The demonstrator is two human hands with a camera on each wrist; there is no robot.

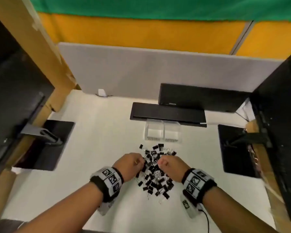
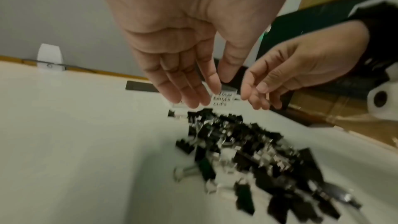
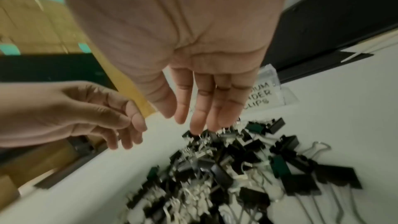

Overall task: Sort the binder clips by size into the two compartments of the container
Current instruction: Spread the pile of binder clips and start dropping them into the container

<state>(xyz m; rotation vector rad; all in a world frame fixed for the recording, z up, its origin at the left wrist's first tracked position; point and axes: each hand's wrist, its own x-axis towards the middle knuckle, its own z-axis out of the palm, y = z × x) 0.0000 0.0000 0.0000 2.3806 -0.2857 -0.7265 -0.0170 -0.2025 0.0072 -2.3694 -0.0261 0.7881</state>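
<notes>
A heap of black binder clips [image 1: 154, 172] in mixed sizes lies on the white desk [image 1: 99, 165]. Just behind it stands a clear two-compartment container [image 1: 163, 132]; both compartments look empty and each carries a paper label in front. My left hand [image 1: 138, 161] hovers over the heap's left side and my right hand [image 1: 161, 163] over its right side. In the left wrist view the left hand [image 2: 212, 88] hangs with straight fingers and holds nothing. The right hand [image 3: 185, 118] points its straight fingers down, tips just above the clips [image 3: 237, 168]. One label [image 3: 261, 94] reads "medium binder clips".
Black monitor bases sit at the left [image 1: 47, 145] and right [image 1: 237, 148] of the desk. A black bar-shaped device [image 1: 168, 115] lies right behind the container, under a grey partition [image 1: 141, 68]. A cable [image 1: 207, 221] trails from my right wrist band.
</notes>
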